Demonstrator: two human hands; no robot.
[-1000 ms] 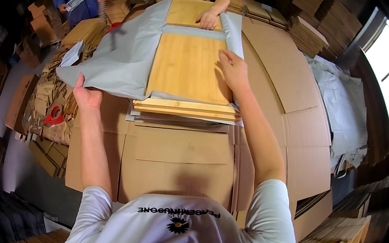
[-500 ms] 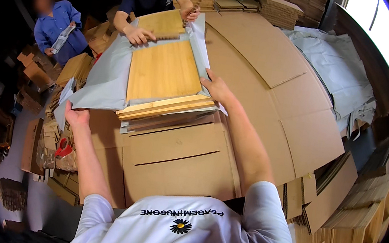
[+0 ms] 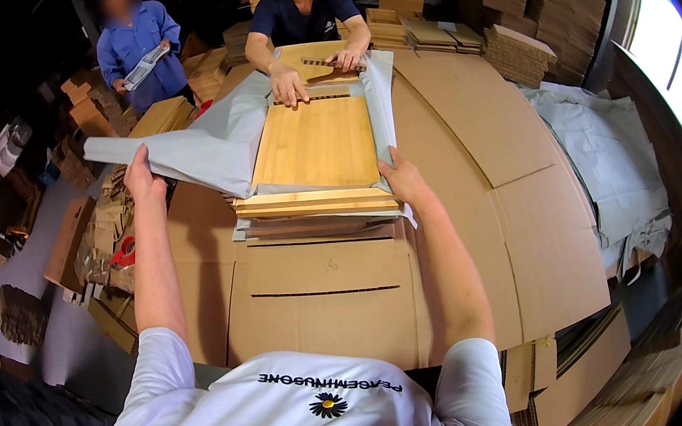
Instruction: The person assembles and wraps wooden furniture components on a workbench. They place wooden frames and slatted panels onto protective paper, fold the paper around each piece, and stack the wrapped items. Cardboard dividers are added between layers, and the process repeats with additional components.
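On the near side of both grips lies flat brown cardboard (image 3: 317,330) with two dark, straight slits. The left grip (image 3: 145,177) is closed, thumb uppermost, on the near edge of a thin grey sheet (image 3: 203,147), which stretches between it and the boards in soft folds. The right grip (image 3: 404,178) has bent fingers against the sheet's right margin; whether it pinches or only presses, I cannot tell. Between the grips, a wooden board (image 3: 319,150), smooth, yellow and straight-grained, lies flat on a low stack.

Below the left grip, a red ring (image 3: 123,252) sits among cardboard scraps (image 3: 108,217). Well right of the right grip is a rumpled grey pile (image 3: 607,153).

Beyond both grips, a co-worker in a dark shirt (image 3: 319,16) has both hands at narrow corrugated strips (image 3: 328,97), near a second wooden board (image 3: 295,53). Past the left grip, a person in blue (image 3: 146,28) holds a flat, pale item (image 3: 146,68). Farthest are cardboard stacks (image 3: 516,57) and, up to the right, a bright window (image 3: 679,68).
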